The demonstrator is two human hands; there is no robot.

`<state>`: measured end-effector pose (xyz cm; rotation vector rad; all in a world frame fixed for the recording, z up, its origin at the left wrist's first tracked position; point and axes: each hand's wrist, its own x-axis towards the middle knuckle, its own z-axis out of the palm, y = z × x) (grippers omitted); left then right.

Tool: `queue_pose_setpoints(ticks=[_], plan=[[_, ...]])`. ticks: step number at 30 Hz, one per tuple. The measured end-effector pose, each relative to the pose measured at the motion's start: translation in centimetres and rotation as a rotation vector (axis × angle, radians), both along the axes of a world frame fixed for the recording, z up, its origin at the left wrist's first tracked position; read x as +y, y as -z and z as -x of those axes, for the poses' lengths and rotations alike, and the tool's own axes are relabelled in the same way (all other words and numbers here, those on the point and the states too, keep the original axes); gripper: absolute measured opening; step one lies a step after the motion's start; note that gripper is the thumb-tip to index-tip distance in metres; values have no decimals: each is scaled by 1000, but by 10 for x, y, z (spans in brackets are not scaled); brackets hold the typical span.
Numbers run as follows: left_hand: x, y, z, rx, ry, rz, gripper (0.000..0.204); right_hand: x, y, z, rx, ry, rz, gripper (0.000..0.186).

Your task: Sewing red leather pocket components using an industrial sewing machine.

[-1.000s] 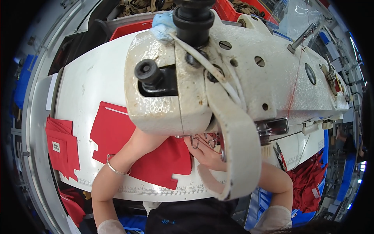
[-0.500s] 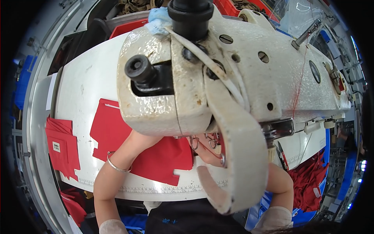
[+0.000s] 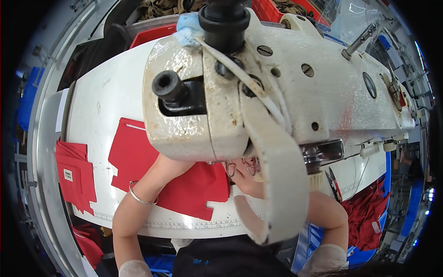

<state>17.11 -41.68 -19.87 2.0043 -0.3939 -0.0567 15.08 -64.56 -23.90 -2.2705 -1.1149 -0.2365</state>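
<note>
Near the front edge of the white tabletop (image 3: 106,92), a notched red cloth piece (image 3: 194,194) runs under the off-white metal sewing machine (image 3: 184,138), looks mid-piece. The left hand (image 3: 177,167) is over it, right hand (image 3: 249,184) just beside; can't tell how closed either grip is or what's held. Farther out: crumpled red cloth (image 3: 362,214) right, layered red pieces (image 3: 84,184) left, finished or not unclear.

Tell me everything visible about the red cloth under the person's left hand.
The red cloth looks like plain matte fabric, with stepped notches at its edges and a pale strip near its far edge. It lies flat on the white table, partly hidden by the sewing machine head. The left hand is over it; the right hand is by its right edge, contact unclear.
</note>
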Motion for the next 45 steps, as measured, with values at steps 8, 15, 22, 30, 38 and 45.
queue_pose_setpoints(ticks=[8, 15, 22, 30, 38, 45], plan=[[0, 3, 15, 3, 46, -334, 25, -6, -13, -3, -230, -135, -68, 32], [5, 1, 25, -388, 276, -532, 26, -8, -23, 3, -432, -352, 85, 33], [14, 2, 26, -368, 318, -549, 26, -10, -37, 6, -510, -360, 175, 35], [2, -4, 29, -264, 293, -462, 34, -13, -37, 4, -439, -288, 116, 28], [4, 3, 31, -433, 270, -503, 14, -11, -23, 1, -294, -354, 75, 31], [0, 0, 19, -536, 213, -542, 10, -9, -36, -6, -434, -283, 158, 26]])
